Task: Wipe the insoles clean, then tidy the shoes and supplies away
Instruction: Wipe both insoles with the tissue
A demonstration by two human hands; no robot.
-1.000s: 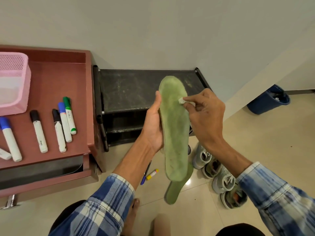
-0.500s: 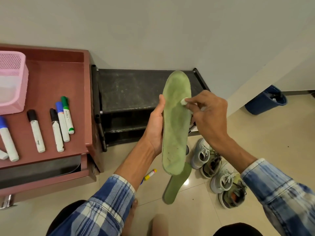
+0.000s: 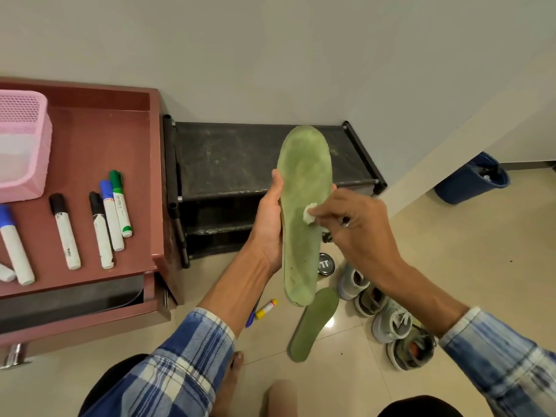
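- The left hand [image 3: 267,224] grips the green insole [image 3: 304,206] by its left edge, thumb lying along the front and fingers tucked behind. It's held upright in the air in front of the black shoe rack [image 3: 240,158].
- The right hand [image 3: 358,233] pinches a small white wad [image 3: 310,212] in its fingertips and presses it against the middle of the insole.
- The insole's face looks blotchy, with paler patches near the toe and heel.
- A second insole [image 3: 316,323] lies flat on the floor tiles just below the held one.
- The grey shoes [image 3: 391,323] sit in a row on the floor to the right of it, with a round tin [image 3: 326,264] near the rack's foot.
- A yellow tube [image 3: 266,308] lies on the floor by the left forearm.
- On the left, the reddish desk [image 3: 99,145] has some markers [image 3: 111,218] lying on it and a pink basket [image 3: 24,145] at the far edge.
- A blue bin [image 3: 469,182] stands by the wall on the right.
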